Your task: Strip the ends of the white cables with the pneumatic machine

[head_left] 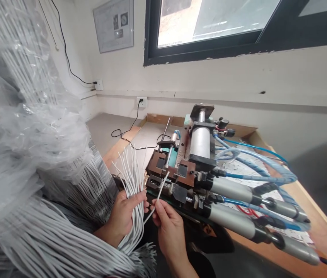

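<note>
My left hand (125, 212) is wrapped round a bundle of thin white cables (134, 181), whose loose ends fan upward. To its right, my right hand (166, 224) pinches a single white cable (161, 189) between thumb and fingers. That cable slants up and its tip lies over the front jaws of a pneumatic machine (183, 170). Below my left hand the bundle hangs down beside a larger heap of grey-white cables (73, 243).
Plastic-wrapped cable bundles (30, 131) fill the left side. Silver cylinders (233, 220) and blue air hoses (256, 177) extend right from the machine on a wood-edged table (311, 204). A black cord (137, 112) runs from a wall socket. A window is above.
</note>
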A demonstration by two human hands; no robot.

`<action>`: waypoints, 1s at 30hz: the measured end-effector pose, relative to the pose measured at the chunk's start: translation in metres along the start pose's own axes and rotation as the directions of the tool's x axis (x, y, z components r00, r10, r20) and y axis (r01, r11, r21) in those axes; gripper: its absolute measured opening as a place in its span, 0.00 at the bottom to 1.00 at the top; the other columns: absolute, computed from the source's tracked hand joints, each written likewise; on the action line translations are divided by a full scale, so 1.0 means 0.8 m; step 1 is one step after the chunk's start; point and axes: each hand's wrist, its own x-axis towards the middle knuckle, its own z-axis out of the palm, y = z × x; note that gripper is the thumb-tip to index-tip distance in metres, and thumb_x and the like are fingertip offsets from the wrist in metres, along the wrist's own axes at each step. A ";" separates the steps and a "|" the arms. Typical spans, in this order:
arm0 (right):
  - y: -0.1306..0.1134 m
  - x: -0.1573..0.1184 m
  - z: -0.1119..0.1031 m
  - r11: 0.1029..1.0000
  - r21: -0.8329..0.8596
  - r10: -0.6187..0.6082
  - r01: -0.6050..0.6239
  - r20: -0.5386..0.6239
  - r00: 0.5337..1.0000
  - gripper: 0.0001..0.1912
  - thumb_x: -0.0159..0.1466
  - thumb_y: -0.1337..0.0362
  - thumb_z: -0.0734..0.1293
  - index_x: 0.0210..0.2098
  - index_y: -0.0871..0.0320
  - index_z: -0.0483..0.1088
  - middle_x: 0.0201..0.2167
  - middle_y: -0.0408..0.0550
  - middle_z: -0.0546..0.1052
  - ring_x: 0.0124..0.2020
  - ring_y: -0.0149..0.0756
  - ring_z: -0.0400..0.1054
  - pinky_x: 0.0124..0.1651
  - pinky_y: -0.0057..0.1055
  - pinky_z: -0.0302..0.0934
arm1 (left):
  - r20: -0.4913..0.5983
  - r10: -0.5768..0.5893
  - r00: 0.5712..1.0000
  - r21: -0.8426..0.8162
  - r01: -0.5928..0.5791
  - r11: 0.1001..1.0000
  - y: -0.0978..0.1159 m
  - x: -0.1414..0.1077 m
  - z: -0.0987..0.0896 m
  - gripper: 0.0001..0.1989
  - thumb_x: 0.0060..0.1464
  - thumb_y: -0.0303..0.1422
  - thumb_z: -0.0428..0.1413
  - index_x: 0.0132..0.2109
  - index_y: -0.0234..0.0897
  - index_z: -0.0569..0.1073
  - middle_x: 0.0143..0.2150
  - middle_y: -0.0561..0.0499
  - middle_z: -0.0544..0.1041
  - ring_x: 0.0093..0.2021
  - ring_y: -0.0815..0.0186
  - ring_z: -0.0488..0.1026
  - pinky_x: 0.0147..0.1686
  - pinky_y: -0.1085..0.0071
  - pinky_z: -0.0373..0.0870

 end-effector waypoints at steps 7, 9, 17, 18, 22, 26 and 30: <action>-0.013 0.006 0.003 0.966 0.223 0.143 -0.131 -0.038 0.989 0.12 0.47 0.59 0.73 0.24 0.61 0.73 0.17 0.40 0.67 0.18 0.21 0.54 0.20 0.19 0.49 | 0.007 -0.049 0.999 0.000 0.049 0.999 0.002 0.000 0.005 0.13 0.36 0.32 0.63 0.32 0.30 0.75 0.21 0.51 0.74 0.21 0.69 0.71 0.23 0.73 0.69; -0.015 0.008 0.005 0.956 0.252 0.165 -0.149 -0.044 0.985 0.12 0.45 0.59 0.73 0.23 0.62 0.73 0.16 0.40 0.66 0.17 0.21 0.52 0.19 0.18 0.48 | 0.014 -0.050 0.999 0.004 0.049 0.999 0.002 -0.001 0.006 0.13 0.36 0.31 0.63 0.33 0.30 0.75 0.21 0.52 0.75 0.21 0.69 0.71 0.23 0.73 0.69; -0.027 0.006 0.014 0.912 0.363 0.210 -0.192 -0.012 0.978 0.11 0.47 0.62 0.72 0.19 0.63 0.69 0.13 0.36 0.60 0.15 0.19 0.45 0.15 0.18 0.41 | 0.018 -0.051 0.999 0.018 0.051 0.999 0.009 -0.007 0.012 0.12 0.37 0.29 0.62 0.33 0.29 0.75 0.19 0.52 0.74 0.21 0.70 0.70 0.24 0.73 0.68; -0.027 0.006 0.015 0.904 0.378 0.214 -0.198 -0.002 0.977 0.11 0.47 0.62 0.71 0.19 0.63 0.69 0.13 0.36 0.60 0.15 0.19 0.45 0.15 0.18 0.41 | 0.018 -0.050 0.999 0.018 0.050 0.999 0.010 -0.008 0.013 0.12 0.37 0.28 0.62 0.34 0.29 0.75 0.19 0.52 0.74 0.21 0.70 0.70 0.24 0.73 0.68; -0.029 0.008 0.017 0.892 0.404 0.216 -0.203 0.016 0.976 0.10 0.48 0.63 0.71 0.19 0.63 0.68 0.13 0.36 0.59 0.15 0.19 0.45 0.15 0.18 0.41 | 0.025 -0.040 0.999 0.008 0.040 0.999 0.011 -0.010 0.014 0.13 0.36 0.28 0.62 0.33 0.29 0.75 0.19 0.52 0.74 0.20 0.70 0.70 0.23 0.73 0.68; -0.024 0.011 0.016 0.889 0.410 0.220 -0.205 0.012 0.975 0.10 0.47 0.63 0.71 0.20 0.64 0.69 0.14 0.36 0.59 0.15 0.19 0.45 0.15 0.18 0.41 | 0.027 -0.038 0.999 -0.001 0.038 0.999 0.011 -0.009 0.014 0.11 0.34 0.28 0.64 0.29 0.29 0.74 0.19 0.53 0.74 0.19 0.70 0.69 0.22 0.74 0.67; -0.020 0.009 0.015 0.900 0.378 0.237 -0.216 -0.010 0.971 0.10 0.47 0.62 0.72 0.22 0.63 0.70 0.15 0.37 0.61 0.15 0.20 0.49 0.16 0.19 0.45 | 0.033 -0.034 0.999 0.005 0.034 0.999 0.007 -0.010 0.008 0.10 0.33 0.28 0.64 0.27 0.29 0.73 0.17 0.53 0.73 0.18 0.70 0.69 0.21 0.75 0.65</action>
